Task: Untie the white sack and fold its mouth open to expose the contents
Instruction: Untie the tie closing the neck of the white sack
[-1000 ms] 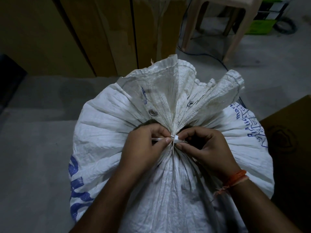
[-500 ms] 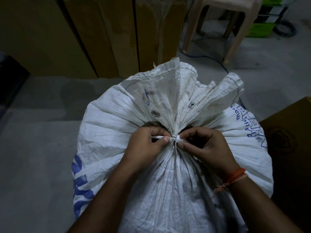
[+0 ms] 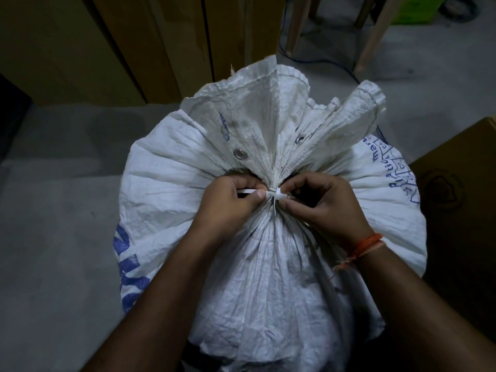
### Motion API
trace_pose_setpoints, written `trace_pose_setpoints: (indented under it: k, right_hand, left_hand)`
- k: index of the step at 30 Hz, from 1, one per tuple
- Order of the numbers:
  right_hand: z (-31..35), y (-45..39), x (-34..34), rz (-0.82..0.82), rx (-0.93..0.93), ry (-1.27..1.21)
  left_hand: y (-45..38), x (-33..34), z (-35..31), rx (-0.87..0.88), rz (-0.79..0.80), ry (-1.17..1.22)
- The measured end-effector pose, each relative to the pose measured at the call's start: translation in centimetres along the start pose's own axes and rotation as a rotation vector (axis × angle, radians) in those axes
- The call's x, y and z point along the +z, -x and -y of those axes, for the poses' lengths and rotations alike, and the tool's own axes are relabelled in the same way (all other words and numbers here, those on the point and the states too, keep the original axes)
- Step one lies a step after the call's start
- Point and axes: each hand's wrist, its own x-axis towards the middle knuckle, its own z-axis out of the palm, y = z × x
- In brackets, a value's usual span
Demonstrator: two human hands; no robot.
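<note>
A full white woven sack [image 3: 174, 189] with blue print stands on the floor below me, its mouth gathered into a fanned ruffle above a tight neck. A white plastic tie [image 3: 276, 195] cinches that neck. My left hand [image 3: 228, 205] pinches the tie's loose strip between thumb and forefinger, just left of the knot. My right hand [image 3: 322, 200] pinches the tie's small head from the right, its fingers curled. Two metal eyelets show in the ruffle. The sack's contents are hidden.
Brown cardboard boxes [image 3: 112, 49] stand close behind the sack, and another box [image 3: 461, 200] sits at the right. A plastic stool's legs [image 3: 375, 36] and a dark cable [image 3: 322, 60] lie farther back on the grey floor [image 3: 53, 237].
Both hands have stayed on the tie at the neck with only small finger shifts. The view has tilted slightly; the sack remains cinched.
</note>
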Motion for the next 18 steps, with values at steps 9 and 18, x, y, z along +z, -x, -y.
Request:
trace_pose_setpoints:
  k: [9, 18]
  right_hand:
    - [-0.22, -0.01, 0.00, -0.001, -0.004, 0.017]
    - [0.24, 0.27, 0.28, -0.035, -0.046, 0.112]
  left_hand:
    - [-0.04, 0.39, 0.03, -0.015, 0.029, 0.083]
    - [-0.29, 0.76, 0.38, -0.029, 0.009, 0.112]
